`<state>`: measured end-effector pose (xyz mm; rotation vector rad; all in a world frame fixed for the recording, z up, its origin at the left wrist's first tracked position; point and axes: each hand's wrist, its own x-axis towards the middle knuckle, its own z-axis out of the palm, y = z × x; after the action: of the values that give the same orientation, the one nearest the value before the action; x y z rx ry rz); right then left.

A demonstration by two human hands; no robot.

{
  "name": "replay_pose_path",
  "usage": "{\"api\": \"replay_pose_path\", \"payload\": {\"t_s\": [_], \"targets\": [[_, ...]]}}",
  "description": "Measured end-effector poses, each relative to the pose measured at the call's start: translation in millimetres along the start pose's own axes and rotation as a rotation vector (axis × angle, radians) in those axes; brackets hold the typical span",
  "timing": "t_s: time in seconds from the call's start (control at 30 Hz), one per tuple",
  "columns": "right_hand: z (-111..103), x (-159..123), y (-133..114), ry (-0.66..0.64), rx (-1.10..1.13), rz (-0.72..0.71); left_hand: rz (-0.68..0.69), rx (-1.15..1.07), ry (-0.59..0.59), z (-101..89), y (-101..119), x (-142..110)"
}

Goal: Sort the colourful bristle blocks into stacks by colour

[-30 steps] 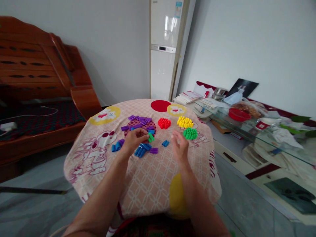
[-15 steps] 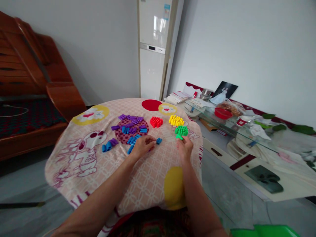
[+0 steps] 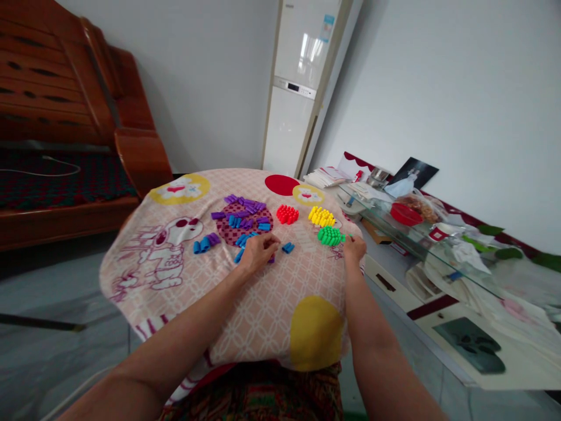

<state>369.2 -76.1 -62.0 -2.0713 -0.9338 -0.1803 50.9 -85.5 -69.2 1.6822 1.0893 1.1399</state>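
My right hand point(image 3: 355, 248) is closed at the table's right side, its fingertips on a small green piece point(image 3: 345, 238) at the right end of a cluster of green pieces point(image 3: 328, 235). My left hand point(image 3: 260, 251) rests low over the cloth with fingers curled together; what they hold, if anything, is hidden. Blue tube-like pieces point(image 3: 245, 238) lie beside and partly behind it, and a bit of purple shows under its fingers. Blue pieces point(image 3: 288, 248) lie between the hands. Beyond are a red cluster point(image 3: 287, 214) and a yellow cluster point(image 3: 321, 216).
Purple pieces point(image 3: 245, 203) are spread toward the table's far side, with blue and purple ones point(image 3: 205, 242) at the left. A patterned cloth point(image 3: 245, 316) covers the table. A cluttered glass-topped cabinet point(image 3: 421, 240) stands at right, a wooden bench point(image 3: 144, 158) at left.
My right hand has moved right, from in front of the green cluster to its right end. My left hand stays near the blue pieces. The camera view has shifted.
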Motion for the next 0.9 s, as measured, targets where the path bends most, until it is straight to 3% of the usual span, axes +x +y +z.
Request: {"api": "replay_pose_path", "payload": {"t_s": [0.2,0.33,0.47,0.57,0.7,0.8,0.9], "targets": [[3.4,8.4,-9.6,-0.145,-0.182,-0.057,0.047,0.044,0.012,-2.7,-3.3,2.5],[-1.5,9.3,-13.5,-0.193,-0.267,-0.073,0.062,0.038,0.121,-10.2,-3.6,5.2],[-9.6,-0.7,-20.7,-0.064,-0.235,-0.099,0.028,-0.031,0.29,-23.2,-2.4,9.5],[-8.1,-26.1,-36.4,-0.016,-0.098,-0.24,-0.004,-0.1,0.415,-34.6,-4.6,14.3],[9.2,-76.0,-68.7,-0.277,0.024,-0.479,-0.052,-0.159,0.584,-52.6,-15.3,21.8],[23.3,-106.2,-87.6,-0.437,-0.019,-0.497,-0.08,-0.138,0.719,-71.5,-26.5,26.1],[31.4,-120.8,-92.8,-0.495,-0.074,-0.46,-0.065,-0.075,0.88,-95.8,-34.2,26.2]]}}
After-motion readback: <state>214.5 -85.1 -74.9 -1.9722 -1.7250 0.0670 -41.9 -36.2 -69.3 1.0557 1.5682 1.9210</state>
